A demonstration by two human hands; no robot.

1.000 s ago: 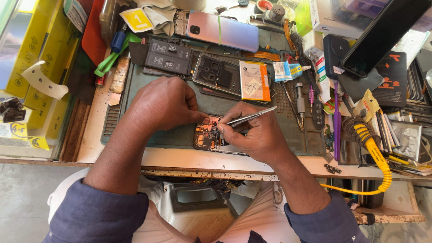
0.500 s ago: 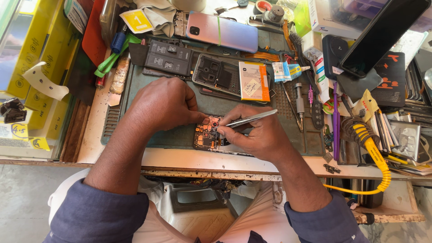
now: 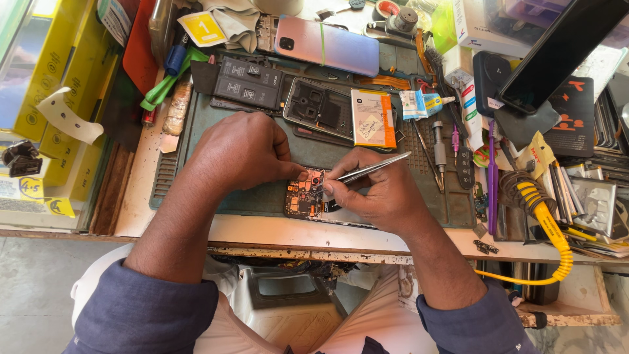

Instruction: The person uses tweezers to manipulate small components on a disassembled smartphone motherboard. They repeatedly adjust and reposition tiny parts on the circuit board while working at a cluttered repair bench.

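The board (image 3: 306, 195) lies flat on the green mat (image 3: 262, 196) near the surface's front edge, its long axis running roughly toward the person. The left hand (image 3: 244, 152) presses its top edge – likely to stop it sliding. The right hand (image 3: 380, 193) pinches tweezers (image 3: 367, 170) (tips down on the board, handle pointing up-right).

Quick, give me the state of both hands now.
Left hand: fingers curled, pressing down the circuit board.
Right hand: closed on metal tweezers.
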